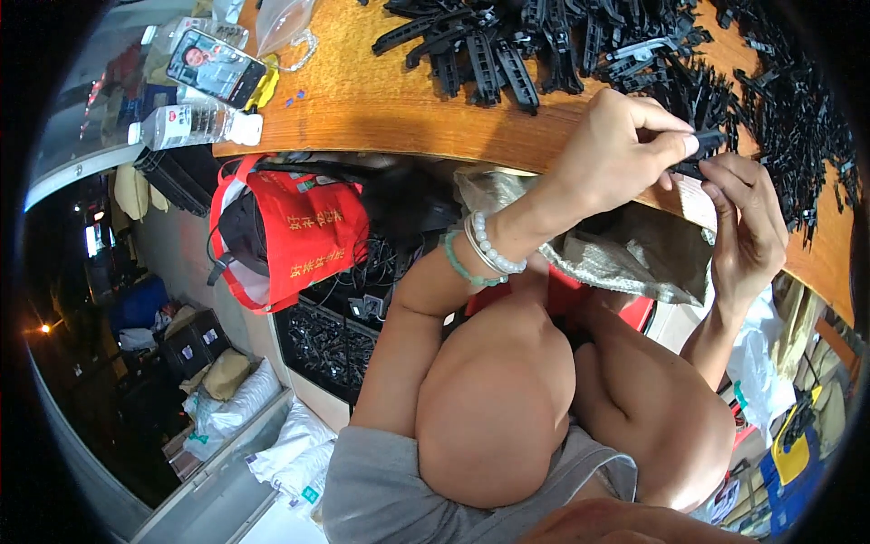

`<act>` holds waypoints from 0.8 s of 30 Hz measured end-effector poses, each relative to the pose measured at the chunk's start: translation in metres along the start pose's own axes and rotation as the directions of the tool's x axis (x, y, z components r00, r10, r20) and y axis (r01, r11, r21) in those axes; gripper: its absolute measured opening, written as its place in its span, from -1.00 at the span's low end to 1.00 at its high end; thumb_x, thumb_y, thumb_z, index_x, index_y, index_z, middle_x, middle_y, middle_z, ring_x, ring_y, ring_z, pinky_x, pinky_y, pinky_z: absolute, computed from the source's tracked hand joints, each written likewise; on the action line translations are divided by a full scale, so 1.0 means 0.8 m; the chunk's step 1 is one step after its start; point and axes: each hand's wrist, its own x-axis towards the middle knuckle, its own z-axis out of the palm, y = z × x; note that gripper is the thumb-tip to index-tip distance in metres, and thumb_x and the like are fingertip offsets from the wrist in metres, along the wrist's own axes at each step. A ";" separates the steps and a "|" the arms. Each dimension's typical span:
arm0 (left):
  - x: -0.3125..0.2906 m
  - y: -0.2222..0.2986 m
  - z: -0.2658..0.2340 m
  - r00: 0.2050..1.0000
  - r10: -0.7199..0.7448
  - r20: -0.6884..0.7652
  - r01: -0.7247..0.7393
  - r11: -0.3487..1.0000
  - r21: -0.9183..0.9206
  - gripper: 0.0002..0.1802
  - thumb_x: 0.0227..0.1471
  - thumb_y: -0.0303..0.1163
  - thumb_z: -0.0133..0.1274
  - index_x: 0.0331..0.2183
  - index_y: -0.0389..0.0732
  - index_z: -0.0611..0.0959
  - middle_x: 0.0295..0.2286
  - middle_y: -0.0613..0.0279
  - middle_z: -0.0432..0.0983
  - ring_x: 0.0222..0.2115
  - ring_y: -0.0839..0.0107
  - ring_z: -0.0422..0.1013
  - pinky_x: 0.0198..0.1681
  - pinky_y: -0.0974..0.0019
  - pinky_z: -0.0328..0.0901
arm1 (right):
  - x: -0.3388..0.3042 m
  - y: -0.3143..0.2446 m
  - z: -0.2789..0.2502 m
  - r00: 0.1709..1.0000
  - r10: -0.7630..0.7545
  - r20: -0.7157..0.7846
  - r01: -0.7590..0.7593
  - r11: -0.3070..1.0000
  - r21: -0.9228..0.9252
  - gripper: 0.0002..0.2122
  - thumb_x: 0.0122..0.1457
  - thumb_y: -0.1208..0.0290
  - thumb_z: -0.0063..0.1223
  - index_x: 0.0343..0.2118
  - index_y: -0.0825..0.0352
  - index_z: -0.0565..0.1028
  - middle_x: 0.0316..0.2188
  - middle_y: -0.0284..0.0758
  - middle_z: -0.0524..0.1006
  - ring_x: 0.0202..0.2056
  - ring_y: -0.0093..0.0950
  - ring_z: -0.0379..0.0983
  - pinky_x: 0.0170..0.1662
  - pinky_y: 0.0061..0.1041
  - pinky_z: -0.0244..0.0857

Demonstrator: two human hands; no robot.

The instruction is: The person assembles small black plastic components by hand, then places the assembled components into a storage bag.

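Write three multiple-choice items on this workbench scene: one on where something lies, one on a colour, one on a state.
1. Where does the plastic water bottle lie?
A. On the wooden table's left end, beside the phone
B. On the floor among the white sacks
C. In the red bag

2. What colour are the plastic parts heaped on the table?
A. White
B. Black
C. Red

3. How is the small black part held?
A. By the left hand alone
B. It lies untouched on the table
C. Between both hands, at the table's edge

Answers:
1 A, the bottle lies on its side just below the phone.
2 B, the whole heap is black.
3 C, the left hand pinches it from one side while the right hand's fingers meet it from the other.
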 end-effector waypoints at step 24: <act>-0.020 0.001 0.004 0.949 0.234 0.212 -0.312 0.803 0.508 -0.66 -0.09 -0.49 0.09 -0.22 -0.45 0.47 -0.46 -0.14 0.48 -0.53 0.00 0.44 -0.47 0.15 0.31 | -0.012 0.019 -0.004 0.987 0.140 0.077 -0.147 0.985 0.091 -0.65 -0.13 0.67 0.08 -0.18 0.37 0.46 -0.27 -0.20 0.46 -0.21 -0.30 0.40 -0.14 -0.45 0.28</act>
